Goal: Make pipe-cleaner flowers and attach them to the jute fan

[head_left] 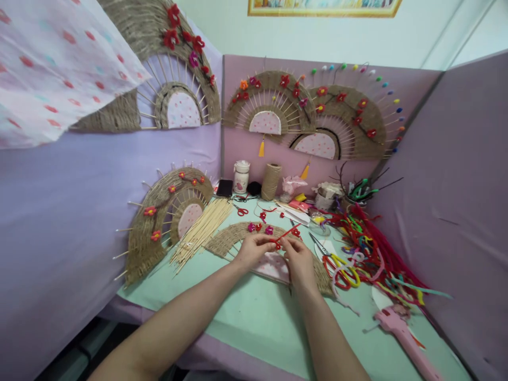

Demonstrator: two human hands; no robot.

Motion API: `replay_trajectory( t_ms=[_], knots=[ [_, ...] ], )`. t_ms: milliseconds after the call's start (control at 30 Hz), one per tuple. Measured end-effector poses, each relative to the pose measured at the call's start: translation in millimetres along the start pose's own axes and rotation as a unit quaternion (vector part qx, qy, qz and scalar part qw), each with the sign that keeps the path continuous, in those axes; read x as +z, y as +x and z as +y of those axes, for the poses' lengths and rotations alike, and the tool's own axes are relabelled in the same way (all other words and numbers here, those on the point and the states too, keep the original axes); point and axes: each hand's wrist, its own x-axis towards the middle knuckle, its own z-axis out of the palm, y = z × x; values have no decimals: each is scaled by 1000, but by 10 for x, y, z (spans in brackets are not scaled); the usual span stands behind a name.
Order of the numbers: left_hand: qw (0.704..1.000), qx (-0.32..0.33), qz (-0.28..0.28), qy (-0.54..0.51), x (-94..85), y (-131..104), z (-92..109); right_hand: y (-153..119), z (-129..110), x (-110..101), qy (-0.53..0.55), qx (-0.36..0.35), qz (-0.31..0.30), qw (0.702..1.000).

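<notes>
My left hand (254, 250) and my right hand (298, 260) meet over a half-woven jute fan (230, 238) lying flat on the green table (262, 317). Between the fingertips of both hands is a red pipe cleaner (282, 236), bent at one end into a small flower shape. Pink and red pipe-cleaner flowers (260, 228) sit on the fan's woven arc just beyond my fingers. The fan's pink paper centre (273, 267) lies partly under my right hand.
A bundle of bamboo sticks (202, 230) lies left of the fan, a finished fan (164, 219) leans on the left wall. Scissors (337, 262), a heap of coloured pipe cleaners (377, 254) and a pink glue gun (400, 328) lie right. A twine spool (271, 181) stands behind.
</notes>
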Motion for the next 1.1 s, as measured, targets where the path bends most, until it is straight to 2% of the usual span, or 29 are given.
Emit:
replay_trajectory(
  t_ms=[200, 367, 433, 533, 667, 800, 933, 1000, 1100],
  knots=[
    [999, 12, 13, 40, 19, 4, -63, 31, 125, 20, 76, 53, 41, 995],
    [999, 23, 8, 31, 19, -1, -81, 31, 114, -11, 85, 81, -19, 993],
    [1000, 6, 0, 3, 32, -2, -70, 24, 88, -13, 75, 70, -19, 995],
    [997, -37, 22, -60, 43, 8, -53, 7, 37, -20, 39, 41, -11, 998],
    [992, -58, 50, -102, 36, 26, -49, -17, -16, -39, -55, -37, -17, 998],
    [994, -49, 48, -82, 26, 28, -58, -25, 5, -46, -154, -121, -27, 980],
    [998, -31, 40, -37, 12, 30, -62, -27, 45, -26, -236, -214, 0, 948],
    [999, -19, 43, -15, 0, 30, -57, -32, 48, -15, -235, -207, -6, 950],
    [999, -9, 49, -10, -15, 24, -39, -38, 37, -22, -168, -123, -32, 978]
  ],
)
